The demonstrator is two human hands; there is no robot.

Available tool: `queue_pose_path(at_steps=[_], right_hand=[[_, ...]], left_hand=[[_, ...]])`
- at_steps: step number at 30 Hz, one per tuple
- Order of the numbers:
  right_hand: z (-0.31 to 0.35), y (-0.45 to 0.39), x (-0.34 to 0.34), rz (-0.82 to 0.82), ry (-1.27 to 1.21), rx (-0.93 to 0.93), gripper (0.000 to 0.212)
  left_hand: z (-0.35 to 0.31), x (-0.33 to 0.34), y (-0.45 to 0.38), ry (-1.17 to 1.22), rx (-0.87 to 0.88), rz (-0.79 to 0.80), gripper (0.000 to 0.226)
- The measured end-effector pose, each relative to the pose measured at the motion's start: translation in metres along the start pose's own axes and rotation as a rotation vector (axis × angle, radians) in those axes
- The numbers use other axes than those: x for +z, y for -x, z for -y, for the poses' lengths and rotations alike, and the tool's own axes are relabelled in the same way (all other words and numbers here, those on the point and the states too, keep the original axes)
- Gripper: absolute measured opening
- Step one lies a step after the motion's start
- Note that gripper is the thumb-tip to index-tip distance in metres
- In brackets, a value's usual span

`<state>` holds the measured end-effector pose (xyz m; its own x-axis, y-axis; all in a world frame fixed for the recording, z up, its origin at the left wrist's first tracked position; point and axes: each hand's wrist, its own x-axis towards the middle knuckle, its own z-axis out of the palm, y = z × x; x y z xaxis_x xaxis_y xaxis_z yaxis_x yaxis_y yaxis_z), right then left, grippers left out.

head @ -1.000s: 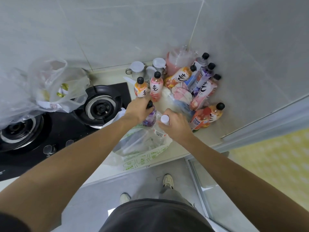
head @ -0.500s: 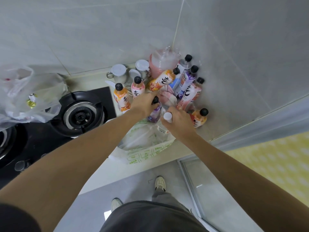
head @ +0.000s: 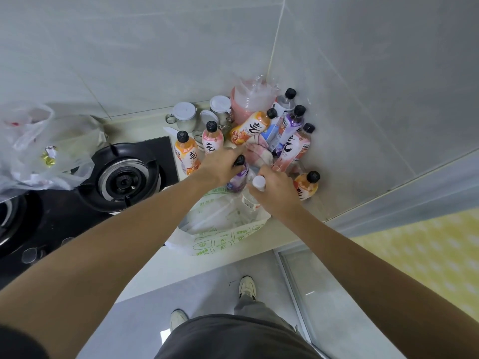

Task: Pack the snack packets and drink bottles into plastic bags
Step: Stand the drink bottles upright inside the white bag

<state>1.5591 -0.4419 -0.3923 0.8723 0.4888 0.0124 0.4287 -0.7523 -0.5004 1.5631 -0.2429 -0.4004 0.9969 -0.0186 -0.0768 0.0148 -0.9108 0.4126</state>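
The left hand has its grip clamped round the neck of a purple bottle, while the right hand grips a clear white-capped bottle just beside it, both bottles standing in the mouth of a green-printed plastic bag near the tabletop's front edge. More drink bottles, among them an orange bottle beside the gas stove, crowd the tabletop's back right corner against the wall, and a second plastic bag sits at the left.
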Motion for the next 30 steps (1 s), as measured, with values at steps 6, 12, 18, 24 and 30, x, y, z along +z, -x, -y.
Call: queue_pose_path(at_steps=[6, 12, 18, 24, 30], right_hand=[[0.007, 0.004, 0.001, 0.001, -0.007, -0.022, 0.032], [0.021, 0.002, 0.002, 0.001, -0.039, -0.021, 0.033], [0.020, 0.001, -0.003, 0.001, -0.052, -0.032, 0.034], [0.017, -0.001, -0.007, 0.055, -0.010, -0.022, 0.042], [0.022, -0.012, -0.020, 0.030, 0.062, -0.052, 0.044]], left_hand=[[-0.001, 0.003, 0.006, 0.050, 0.018, 0.039, 0.039], [0.002, 0.002, 0.009, 0.087, 0.026, 0.046, 0.029], [0.004, -0.001, 0.009, 0.042, 0.020, 0.049, 0.031], [-0.003, -0.010, 0.020, 0.024, 0.005, 0.051, 0.048], [-0.003, -0.023, 0.031, 0.088, -0.007, -0.017, 0.035]])
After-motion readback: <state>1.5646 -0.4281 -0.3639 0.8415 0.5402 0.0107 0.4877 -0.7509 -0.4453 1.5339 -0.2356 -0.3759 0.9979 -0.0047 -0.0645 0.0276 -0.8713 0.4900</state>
